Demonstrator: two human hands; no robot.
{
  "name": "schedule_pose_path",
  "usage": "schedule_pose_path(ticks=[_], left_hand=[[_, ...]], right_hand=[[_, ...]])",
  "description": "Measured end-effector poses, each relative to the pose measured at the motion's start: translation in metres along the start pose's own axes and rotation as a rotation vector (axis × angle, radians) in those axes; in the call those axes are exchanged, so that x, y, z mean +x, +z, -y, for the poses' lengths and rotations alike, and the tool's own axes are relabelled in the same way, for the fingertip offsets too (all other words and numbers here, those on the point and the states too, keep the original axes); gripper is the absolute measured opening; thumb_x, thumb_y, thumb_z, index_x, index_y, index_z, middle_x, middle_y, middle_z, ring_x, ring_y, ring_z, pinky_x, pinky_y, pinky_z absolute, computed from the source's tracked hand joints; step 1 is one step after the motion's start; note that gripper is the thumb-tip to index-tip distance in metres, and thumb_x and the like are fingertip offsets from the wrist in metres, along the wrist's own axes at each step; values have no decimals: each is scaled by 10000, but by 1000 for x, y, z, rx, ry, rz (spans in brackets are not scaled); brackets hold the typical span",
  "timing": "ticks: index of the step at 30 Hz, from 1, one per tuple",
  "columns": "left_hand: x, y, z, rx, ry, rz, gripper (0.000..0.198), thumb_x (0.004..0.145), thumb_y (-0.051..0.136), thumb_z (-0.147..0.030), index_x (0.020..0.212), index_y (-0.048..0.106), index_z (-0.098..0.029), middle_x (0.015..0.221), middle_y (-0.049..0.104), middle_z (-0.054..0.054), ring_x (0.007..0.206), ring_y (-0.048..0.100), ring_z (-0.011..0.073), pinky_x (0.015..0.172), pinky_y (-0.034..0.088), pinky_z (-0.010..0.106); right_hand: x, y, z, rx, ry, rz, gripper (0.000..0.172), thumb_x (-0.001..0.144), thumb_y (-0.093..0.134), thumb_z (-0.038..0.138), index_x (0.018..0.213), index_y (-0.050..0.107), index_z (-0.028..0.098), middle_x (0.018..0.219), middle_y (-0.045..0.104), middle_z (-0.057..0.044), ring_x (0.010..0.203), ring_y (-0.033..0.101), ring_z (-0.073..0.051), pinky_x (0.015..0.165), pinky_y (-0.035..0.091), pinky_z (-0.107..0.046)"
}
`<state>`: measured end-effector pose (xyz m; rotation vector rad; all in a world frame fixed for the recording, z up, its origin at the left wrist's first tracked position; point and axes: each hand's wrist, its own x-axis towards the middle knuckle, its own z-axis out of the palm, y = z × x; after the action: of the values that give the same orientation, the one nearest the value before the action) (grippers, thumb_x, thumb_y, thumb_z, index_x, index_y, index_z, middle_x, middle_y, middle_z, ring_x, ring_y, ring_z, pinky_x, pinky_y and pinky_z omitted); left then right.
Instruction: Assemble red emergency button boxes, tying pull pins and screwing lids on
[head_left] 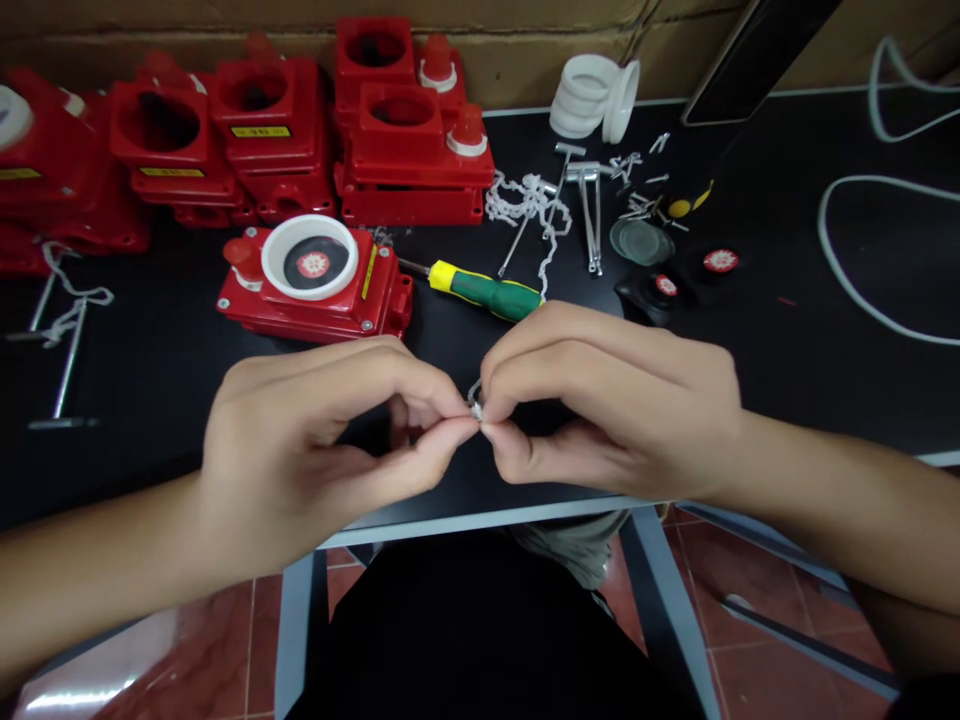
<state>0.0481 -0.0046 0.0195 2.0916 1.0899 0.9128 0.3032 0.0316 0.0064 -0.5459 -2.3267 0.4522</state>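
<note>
My left hand and my right hand meet just above the table's near edge, thumbs and forefingers pinched. Between the fingertips is the end of a thin whitish chain, mostly hidden by the fingers. Beyond my right hand's knuckles lies a screwdriver with a green and yellow handle. Behind my left hand sits a red box with a white ring around a black disc and a red cap on its left end.
Red housings line the back left. A pile of white chain, T-shaped metal rods, screws, clear discs and white rings lie at the back right. A white cable curves along the right.
</note>
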Motion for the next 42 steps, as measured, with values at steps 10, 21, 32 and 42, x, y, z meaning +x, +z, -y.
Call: schedule_pose_path(ticks=[10, 21, 32, 42], left_hand=[[0, -2, 6, 35, 165, 98, 63, 1075, 824, -192, 1018, 818, -218, 865, 827, 45, 748, 766, 194, 697, 621, 292], [-3, -1, 8, 191, 262, 11, 42, 1110, 808, -175, 1126, 775, -195, 955, 827, 44, 812, 801, 170, 783, 650, 263], [-1, 1, 10, 122, 246, -73, 83, 1078, 859, -186, 1132, 869, -248, 1009, 904, 34, 810, 848, 176, 790, 689, 251], [6, 3, 11, -291, 8, -6, 64, 989, 920, -192, 1003, 874, -234, 892, 872, 29, 682, 789, 150, 659, 679, 223]], right_hand=[[-2, 6, 1, 126, 36, -12, 172, 1076, 721, 55, 1011, 688, 210, 1015, 803, -28, 901, 798, -122, 803, 664, -230], [1, 5, -4, 159, 7, -21, 166, 1084, 736, 76, 1042, 697, 231, 1013, 808, -19, 896, 786, -123, 797, 654, -248], [0, 12, -15, 171, -49, -69, 130, 1087, 759, 96, 1066, 691, 205, 1001, 788, -28, 916, 755, -131, 824, 639, -265], [0, 9, -19, 145, -121, -69, 121, 1084, 783, 115, 1068, 685, 184, 1007, 793, -60, 963, 767, -140, 824, 633, -257]])
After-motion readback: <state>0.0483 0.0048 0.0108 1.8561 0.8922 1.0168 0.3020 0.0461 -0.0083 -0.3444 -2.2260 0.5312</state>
